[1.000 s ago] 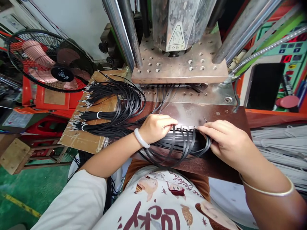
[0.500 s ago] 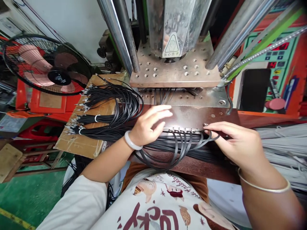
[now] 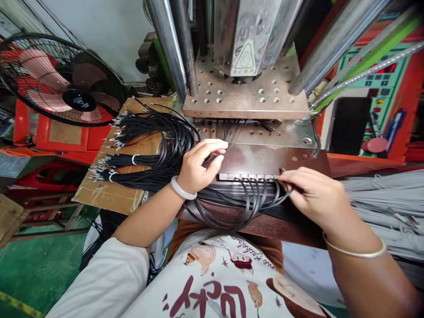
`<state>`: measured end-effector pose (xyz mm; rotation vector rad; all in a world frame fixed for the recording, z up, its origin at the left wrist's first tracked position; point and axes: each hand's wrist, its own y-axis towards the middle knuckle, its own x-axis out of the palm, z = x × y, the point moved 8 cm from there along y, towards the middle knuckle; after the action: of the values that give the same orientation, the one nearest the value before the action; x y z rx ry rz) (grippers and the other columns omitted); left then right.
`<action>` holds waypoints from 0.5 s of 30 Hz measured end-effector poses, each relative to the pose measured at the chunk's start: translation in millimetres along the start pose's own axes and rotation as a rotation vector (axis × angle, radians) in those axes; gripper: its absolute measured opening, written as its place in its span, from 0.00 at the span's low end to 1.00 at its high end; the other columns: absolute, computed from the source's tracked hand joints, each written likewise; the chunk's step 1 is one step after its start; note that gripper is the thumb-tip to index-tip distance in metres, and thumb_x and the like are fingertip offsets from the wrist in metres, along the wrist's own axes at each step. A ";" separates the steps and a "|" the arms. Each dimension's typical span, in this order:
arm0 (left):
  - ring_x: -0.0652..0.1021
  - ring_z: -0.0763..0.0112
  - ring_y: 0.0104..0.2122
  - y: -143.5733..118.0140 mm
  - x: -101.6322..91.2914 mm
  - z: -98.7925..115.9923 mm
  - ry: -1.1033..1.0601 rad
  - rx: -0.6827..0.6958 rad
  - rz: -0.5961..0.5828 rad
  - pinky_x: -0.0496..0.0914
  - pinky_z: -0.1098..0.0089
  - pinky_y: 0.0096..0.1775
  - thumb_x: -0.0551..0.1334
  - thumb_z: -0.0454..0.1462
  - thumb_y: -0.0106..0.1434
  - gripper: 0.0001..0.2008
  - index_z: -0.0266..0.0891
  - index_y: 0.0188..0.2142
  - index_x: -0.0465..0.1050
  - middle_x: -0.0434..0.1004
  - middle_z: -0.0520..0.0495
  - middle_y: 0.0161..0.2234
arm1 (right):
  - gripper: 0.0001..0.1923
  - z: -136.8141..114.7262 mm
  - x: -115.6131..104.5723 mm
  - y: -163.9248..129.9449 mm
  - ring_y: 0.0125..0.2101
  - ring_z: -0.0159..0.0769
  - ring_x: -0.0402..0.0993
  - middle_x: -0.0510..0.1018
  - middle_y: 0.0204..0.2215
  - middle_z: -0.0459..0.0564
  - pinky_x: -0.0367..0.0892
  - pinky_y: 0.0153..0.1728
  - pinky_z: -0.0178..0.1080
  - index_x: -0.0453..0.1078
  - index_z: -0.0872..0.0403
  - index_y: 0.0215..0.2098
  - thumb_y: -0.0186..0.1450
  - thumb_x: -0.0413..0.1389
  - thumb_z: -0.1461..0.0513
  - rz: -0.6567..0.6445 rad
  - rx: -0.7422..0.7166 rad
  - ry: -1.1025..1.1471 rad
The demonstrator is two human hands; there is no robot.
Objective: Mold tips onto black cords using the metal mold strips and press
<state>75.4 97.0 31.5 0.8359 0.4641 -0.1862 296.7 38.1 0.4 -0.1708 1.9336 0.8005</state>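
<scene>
One hand has just shifted: the left hand [image 3: 198, 170] has left the metal jig [image 3: 248, 177] and now pinches a black cable [image 3: 228, 148] running from the press [image 3: 247, 95]. Right hand [image 3: 313, 196], fingers pressed together, still holds the looped cables [image 3: 255, 198] at the jig's right end, so another cable looks due for seating.

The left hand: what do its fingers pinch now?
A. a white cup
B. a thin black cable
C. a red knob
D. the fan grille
B: the left hand closes thumb and fingers on a thin black cable above the brown metal plate.
</scene>
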 end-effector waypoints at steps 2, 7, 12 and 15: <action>0.79 0.70 0.42 -0.3 -0.4 -2.1 0.008 -0.007 0.007 0.76 0.70 0.42 0.58 0.33 0.66 0.08 0.35 0.43 0.73 0.78 0.42 0.43 | 0.09 1.2 -3.1 -3.6 0.33 0.37 0.76 0.79 0.34 0.49 0.73 0.38 0.39 0.71 0.53 0.39 0.63 0.52 0.69 -0.007 0.015 0.020; 0.79 0.72 0.40 0.6 -4.0 -2.1 -0.018 0.009 0.033 0.77 0.71 0.42 0.57 0.32 0.67 0.09 0.35 0.44 0.73 0.78 0.42 0.42 | 0.11 14.9 -32.2 -38.0 0.39 0.45 0.77 0.77 0.40 0.55 0.72 0.38 0.44 0.67 0.52 0.46 0.64 0.52 0.62 -0.090 0.149 -0.153; 0.79 0.70 0.43 -1.2 -2.6 7.9 -0.039 0.037 0.025 0.76 0.70 0.44 0.59 0.30 0.65 0.09 0.35 0.45 0.73 0.78 0.42 0.44 | 0.15 14.8 -60.4 -64.8 0.41 0.49 0.76 0.76 0.44 0.58 0.71 0.41 0.47 0.69 0.53 0.48 0.67 0.52 0.57 0.140 0.340 -0.411; 0.80 0.72 0.40 -2.0 -8.4 8.2 -0.110 -0.062 0.029 0.77 0.72 0.42 0.58 0.32 0.66 0.10 0.35 0.46 0.73 0.77 0.41 0.45 | 0.09 2.7 -47.0 -59.1 0.37 0.44 0.76 0.77 0.38 0.53 0.70 0.43 0.46 0.69 0.53 0.44 0.68 0.53 0.58 0.163 0.241 -0.282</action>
<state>69.9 89.4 38.8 0.7672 0.3528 -0.1895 348.1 -16.1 12.1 0.2372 1.7711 0.6511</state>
